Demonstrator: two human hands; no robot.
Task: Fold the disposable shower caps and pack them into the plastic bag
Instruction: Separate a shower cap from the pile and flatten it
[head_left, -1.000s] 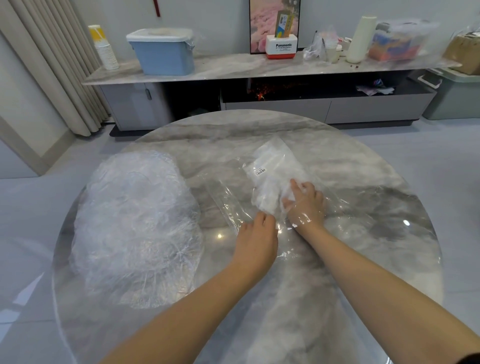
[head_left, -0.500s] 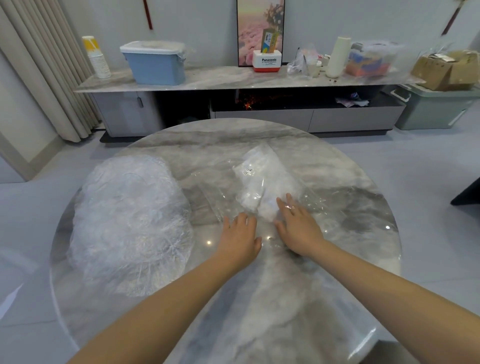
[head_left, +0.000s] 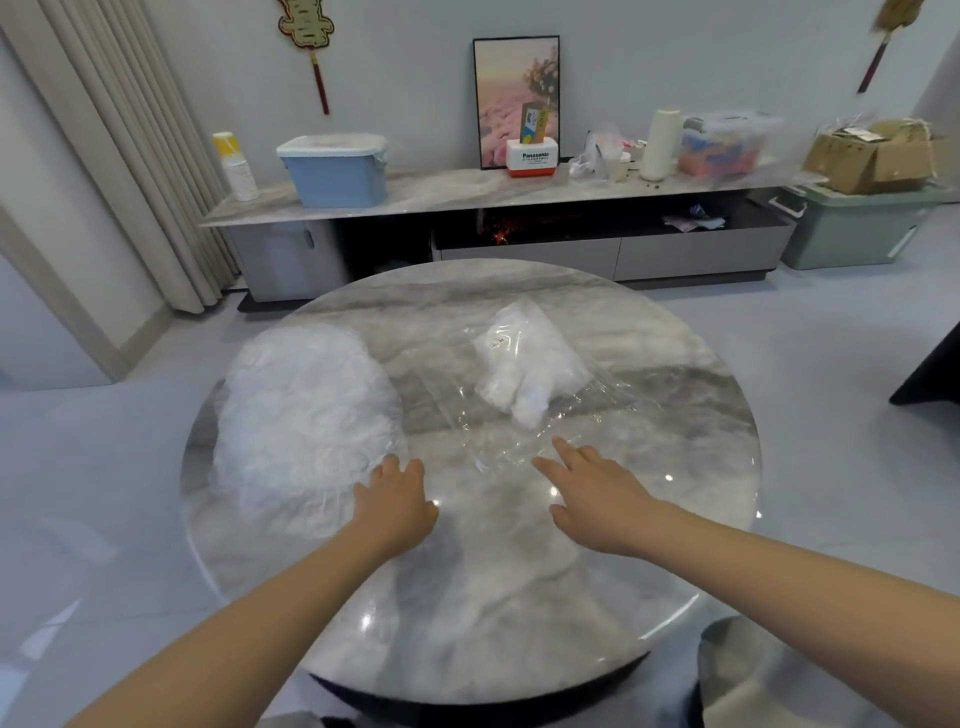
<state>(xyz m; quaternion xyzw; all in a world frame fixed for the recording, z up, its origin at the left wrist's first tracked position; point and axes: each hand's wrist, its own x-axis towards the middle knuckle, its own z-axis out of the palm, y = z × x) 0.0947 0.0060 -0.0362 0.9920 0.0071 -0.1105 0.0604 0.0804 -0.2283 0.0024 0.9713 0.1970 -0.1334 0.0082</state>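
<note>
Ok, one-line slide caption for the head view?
Both open hands, left and right, hover between the loose shower caps and the part-filled plastic bag.

On the round tabletop in front of me, I see the heap of loose shower caps to the left and the plastic bag to the right of centre, with folded caps inside its far end. My left hand sits at the heap's near right edge; my right hand is just before the bag's near end. Behind the tabletop, a low cabinet runs along the wall, carrying a lidded storage bin at left and a framed picture at centre.
</note>
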